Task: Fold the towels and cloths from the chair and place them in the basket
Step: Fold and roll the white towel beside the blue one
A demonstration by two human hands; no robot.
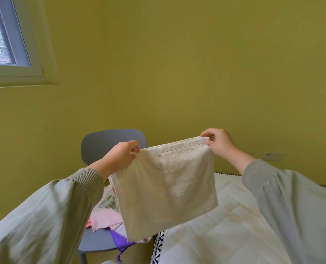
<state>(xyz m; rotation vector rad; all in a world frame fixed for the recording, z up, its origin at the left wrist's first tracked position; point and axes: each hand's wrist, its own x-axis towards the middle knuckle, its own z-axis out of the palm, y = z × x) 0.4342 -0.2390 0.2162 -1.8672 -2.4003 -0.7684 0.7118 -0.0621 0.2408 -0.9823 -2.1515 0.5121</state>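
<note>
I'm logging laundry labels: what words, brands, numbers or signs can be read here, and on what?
None can be read.
The towel shows no tag or print.
The black-and-white band on the mattress edge is a pattern, not letters.
The socket is too small to show any marking.

We list:
- One wall (177, 63), flat olive-yellow, evenly lit.
- One window (4, 35), upper left, with a pale frame and grey inner sash; daylight and a building front show behind it.
- One grey chair (101, 143), rounded back, before the wall.
- One white quilted mattress (234, 216), just right of the chair, faintly stained, with a black-and-white patterned band (159, 246) on its near side.
- One wall socket (272, 156), low right.
</note>
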